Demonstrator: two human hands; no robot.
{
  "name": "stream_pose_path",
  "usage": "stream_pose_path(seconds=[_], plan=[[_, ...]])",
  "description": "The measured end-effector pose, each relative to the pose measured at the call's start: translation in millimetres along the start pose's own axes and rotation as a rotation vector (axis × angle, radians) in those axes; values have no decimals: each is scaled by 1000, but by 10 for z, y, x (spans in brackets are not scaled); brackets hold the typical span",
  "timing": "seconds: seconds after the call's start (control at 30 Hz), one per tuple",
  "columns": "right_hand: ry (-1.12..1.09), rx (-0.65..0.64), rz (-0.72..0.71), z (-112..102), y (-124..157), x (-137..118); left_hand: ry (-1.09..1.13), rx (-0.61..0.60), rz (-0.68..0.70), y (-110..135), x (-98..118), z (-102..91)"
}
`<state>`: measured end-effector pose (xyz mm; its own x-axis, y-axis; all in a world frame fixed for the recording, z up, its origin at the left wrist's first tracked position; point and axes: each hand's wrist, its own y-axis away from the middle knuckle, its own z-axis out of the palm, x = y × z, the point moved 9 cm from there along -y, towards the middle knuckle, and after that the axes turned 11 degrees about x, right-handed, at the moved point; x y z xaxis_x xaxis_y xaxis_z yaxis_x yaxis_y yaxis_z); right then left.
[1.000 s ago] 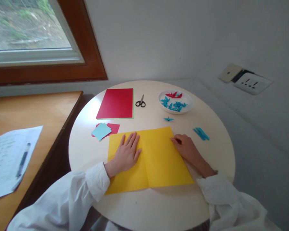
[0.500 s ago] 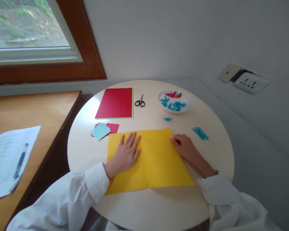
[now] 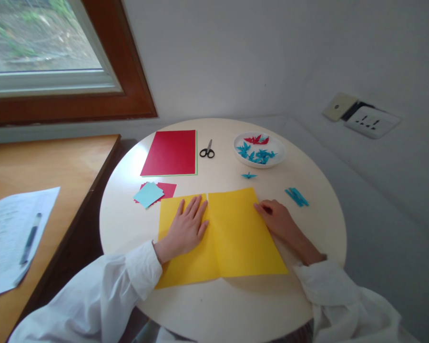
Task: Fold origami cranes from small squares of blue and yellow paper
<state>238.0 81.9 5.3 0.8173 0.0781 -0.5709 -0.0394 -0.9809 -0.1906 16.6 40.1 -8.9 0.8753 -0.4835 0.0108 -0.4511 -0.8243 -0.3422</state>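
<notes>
A sheet of yellow paper (image 3: pixel 246 233) lies in front of me, with a crease running down its middle and a small notch at the crease's far end. My left hand (image 3: pixel 186 228) rests flat on the sheet's left half, fingers spread. At the right edge, my right hand (image 3: pixel 274 218) pinches the paper near its far corner, and that half looks slightly raised. Just beyond the sheet sits a small blue paper crane (image 3: pixel 249 176). Small light-blue paper squares (image 3: pixel 148 195) lie over red paper squares (image 3: pixel 168 190) beyond my left hand.
Red paper (image 3: pixel 169 152) with a green edge beneath it lies at the back left, beside black-handled scissors (image 3: pixel 207 151). A white dish (image 3: pixel 239 159) holds blue and red cranes. Blue paper strips (image 3: pixel 297 196) are at the right. On the wooden desk (image 3: pixel 75 162) are written papers (image 3: pixel 7 238) and a pen (image 3: pixel 31 238).
The right half of the yellow paper has lifted slightly at its far edge, and the notch at the crease looks a little wider. My left hand has stayed flat.
</notes>
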Motion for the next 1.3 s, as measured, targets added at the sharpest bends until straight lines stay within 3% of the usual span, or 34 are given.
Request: stream_pose_path(seconds=[0.27,0.4,0.6,0.93,1.1,1.3], plan=[[-30,-43,73,-66,150,59,88,115,11,-38,50,-218],[-2,-1,51,-87,184,48,32,61,70,57,162,-184],[36,31,-3,-50,220,71,-34,-37,47,235,183,-96],[36,41,-43,-68,254,69,-29,-94,34,206,178,-85],[-25,43,9,-116,265,89,-22,-31,41,222,175,-108],[-77,-43,134,-144,376,166,59,76,23,185,174,-269]])
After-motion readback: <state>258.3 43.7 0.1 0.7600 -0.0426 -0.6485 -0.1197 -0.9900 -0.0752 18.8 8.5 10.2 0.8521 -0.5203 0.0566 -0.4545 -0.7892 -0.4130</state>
